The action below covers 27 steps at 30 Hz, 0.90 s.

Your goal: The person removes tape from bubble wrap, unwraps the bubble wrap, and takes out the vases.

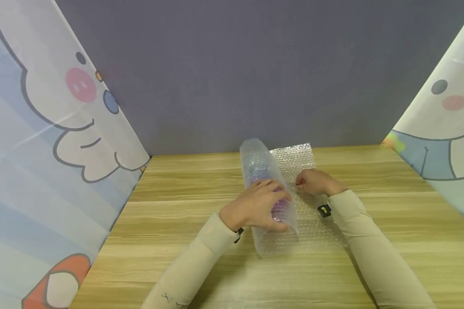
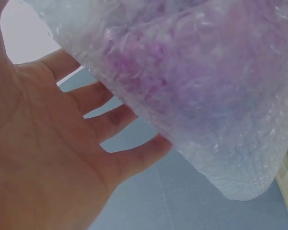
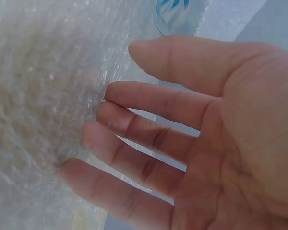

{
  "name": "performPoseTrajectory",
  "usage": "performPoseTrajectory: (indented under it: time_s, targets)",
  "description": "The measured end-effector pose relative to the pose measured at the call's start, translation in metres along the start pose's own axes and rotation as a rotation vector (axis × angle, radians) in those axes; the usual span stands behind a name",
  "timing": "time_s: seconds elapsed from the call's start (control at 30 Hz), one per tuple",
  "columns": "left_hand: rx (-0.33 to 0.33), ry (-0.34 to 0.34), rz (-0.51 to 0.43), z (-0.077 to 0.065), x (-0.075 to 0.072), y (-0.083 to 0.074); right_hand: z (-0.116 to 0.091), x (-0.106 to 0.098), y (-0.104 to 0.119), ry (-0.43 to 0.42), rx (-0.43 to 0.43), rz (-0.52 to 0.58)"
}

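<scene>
A sheet of bubble wrap (image 1: 299,159) lies on the table, its left part rolled round a long object (image 1: 280,210) that shows blue and purple through the layers; its kind is blurred by the wrap. Over the roll, my left hand (image 1: 257,206) curves from the left, holding it with spread fingers and thumb. In the left wrist view the fingertips (image 2: 161,143) pass behind the roll's edge. To the right, my right hand (image 1: 316,182) rests at the flat part of the sheet. The right wrist view shows its fingers (image 3: 149,136) loosely extended, tips at the wrap, holding nothing.
The wood-grain table (image 1: 170,219) ends at a dark grey panel (image 1: 263,77) close behind the roll. Cartoon-printed cloths (image 1: 31,171) hang on both sides. A clear round end with blue petal-like marks (image 3: 177,9) appears at the top of the right wrist view.
</scene>
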<state>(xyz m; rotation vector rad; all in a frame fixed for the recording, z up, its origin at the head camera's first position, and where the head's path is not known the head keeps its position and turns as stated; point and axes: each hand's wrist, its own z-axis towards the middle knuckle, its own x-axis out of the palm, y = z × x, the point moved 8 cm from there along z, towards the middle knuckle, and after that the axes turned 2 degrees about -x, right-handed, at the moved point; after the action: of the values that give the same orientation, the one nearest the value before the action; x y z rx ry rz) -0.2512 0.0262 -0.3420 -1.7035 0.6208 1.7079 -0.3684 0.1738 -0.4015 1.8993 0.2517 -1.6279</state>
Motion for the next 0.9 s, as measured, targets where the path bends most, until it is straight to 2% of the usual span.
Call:
performPoseTrajectory:
  time_s: [0.9]
  targets:
    - [0.029, -0.135, -0.048, -0.003, -0.024, 0.008, 0.0, -0.001, -0.002, 0.007, 0.019, 0.026]
